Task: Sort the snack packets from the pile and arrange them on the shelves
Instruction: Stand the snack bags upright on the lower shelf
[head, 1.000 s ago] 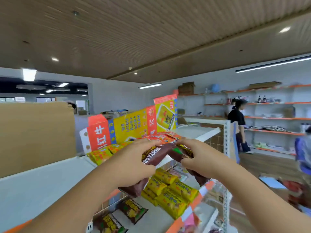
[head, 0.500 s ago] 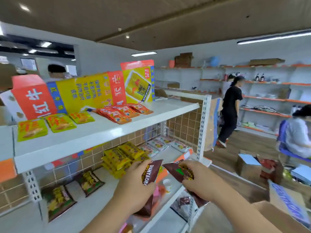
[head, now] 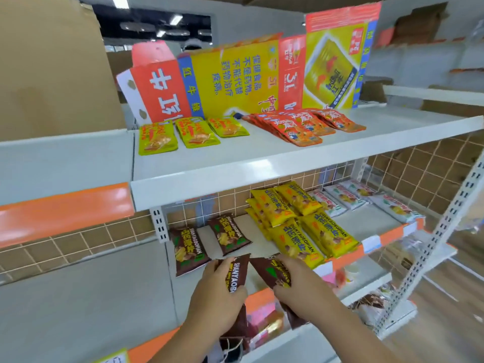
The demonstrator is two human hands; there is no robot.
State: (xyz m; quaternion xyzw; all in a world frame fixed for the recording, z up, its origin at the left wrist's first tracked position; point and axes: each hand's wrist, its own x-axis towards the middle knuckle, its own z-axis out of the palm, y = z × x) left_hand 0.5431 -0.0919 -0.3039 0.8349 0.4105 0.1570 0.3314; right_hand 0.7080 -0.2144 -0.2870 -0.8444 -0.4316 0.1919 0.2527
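My left hand [head: 213,292] grips a brown snack packet [head: 235,273] lettered SHANYAOBOPIAN, held upright at the front of the middle shelf [head: 262,244]. My right hand [head: 296,282] grips a second brown packet [head: 272,271] beside it. Two more brown packets [head: 207,238] lie flat on that shelf just behind my hands. To their right is a pile of yellow packets [head: 296,221], then white packets [head: 366,200].
The top shelf [head: 262,158] carries three yellow-green packets [head: 188,132], a fan of red packets [head: 301,124] and a flattened red-and-yellow carton [head: 248,72] standing behind. A perforated upright [head: 442,231] bounds the right side. Lower shelves [head: 366,289] hold more goods.
The view has dropped and turned left from the shop aisle to the shelves. Both hands have carried their brown packets down to the middle shelf, close to the brown packets lying there.
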